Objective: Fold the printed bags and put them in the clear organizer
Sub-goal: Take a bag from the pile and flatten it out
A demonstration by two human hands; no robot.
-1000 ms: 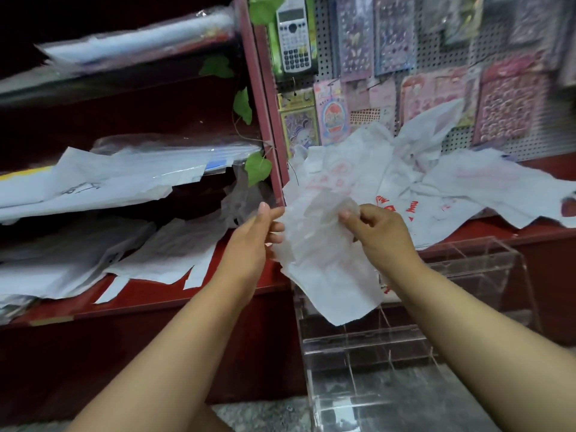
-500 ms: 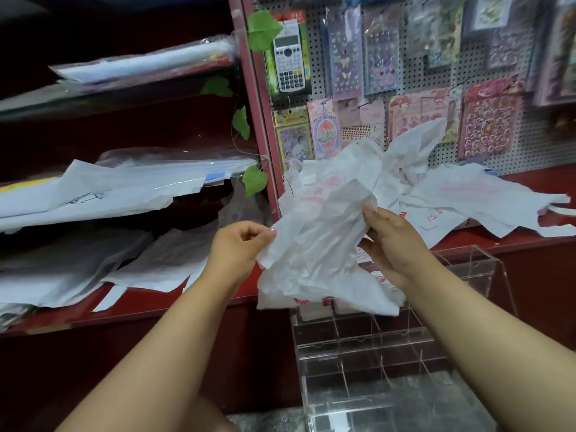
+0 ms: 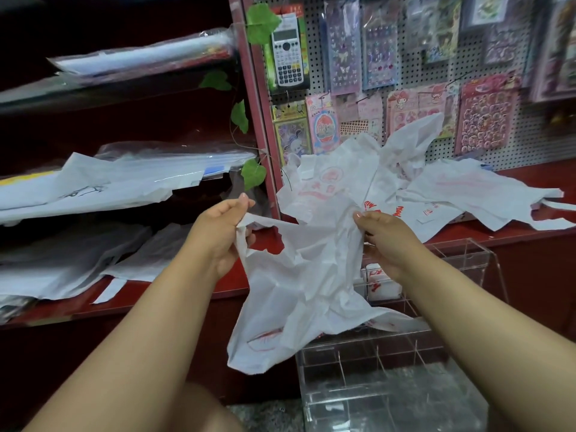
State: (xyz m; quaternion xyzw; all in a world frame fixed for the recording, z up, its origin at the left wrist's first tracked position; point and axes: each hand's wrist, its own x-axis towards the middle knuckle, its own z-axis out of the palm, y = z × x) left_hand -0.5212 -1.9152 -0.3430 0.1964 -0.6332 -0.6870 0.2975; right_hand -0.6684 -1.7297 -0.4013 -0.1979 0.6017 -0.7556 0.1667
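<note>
Both hands hold one crumpled, unfolded printed bag (image 3: 299, 291) at centre frame: the left hand (image 3: 219, 232) pinches a handle loop, the right hand (image 3: 385, 241) grips the other side. The clear organizer (image 3: 467, 263) at lower right seems to hold a folded bag or two; a heap of bags (image 3: 436, 194) waits on the red counter (image 3: 530, 232) at right, so most work remains. Pegboard (image 3: 514, 135) with stickers above, dark shelves (image 3: 124, 113) at left

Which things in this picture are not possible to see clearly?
- Head view: red print on the held bag, lost in creases.
- Right hand: fingertips hidden behind the bag.
- Organizer: rear compartments partly hidden by bag and arm; base cut off by the bottom edge.
- Left hand: palm faces away.
</note>
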